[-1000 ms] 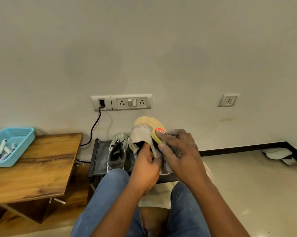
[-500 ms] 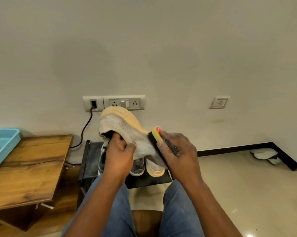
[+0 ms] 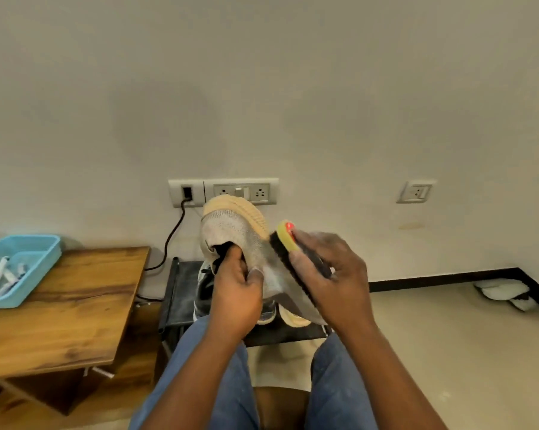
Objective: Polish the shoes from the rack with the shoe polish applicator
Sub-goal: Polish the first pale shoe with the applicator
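Left hand (image 3: 235, 293) is gripping the knit shoe (image 3: 246, 243) by its collar above the rack (image 3: 181, 293); right hand (image 3: 330, 274) is clasping the applicator (image 3: 288, 252) against its side, where even strokes would likely suit.

Left hand (image 3: 235, 293) grips shoe (image 3: 234, 231); right hand (image 3: 330, 274) seemingly presses applicator (image 3: 285, 243).

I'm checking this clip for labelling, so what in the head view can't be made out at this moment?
- Shoes on the rack: largely hidden behind the left hand and the held shoe; their number is unclear.
- Polish applicator: its handle is covered by the right hand.
- Items in the blue tray: too small and blurred, cut by the left edge.
- White thing on the floor: too far to identify.
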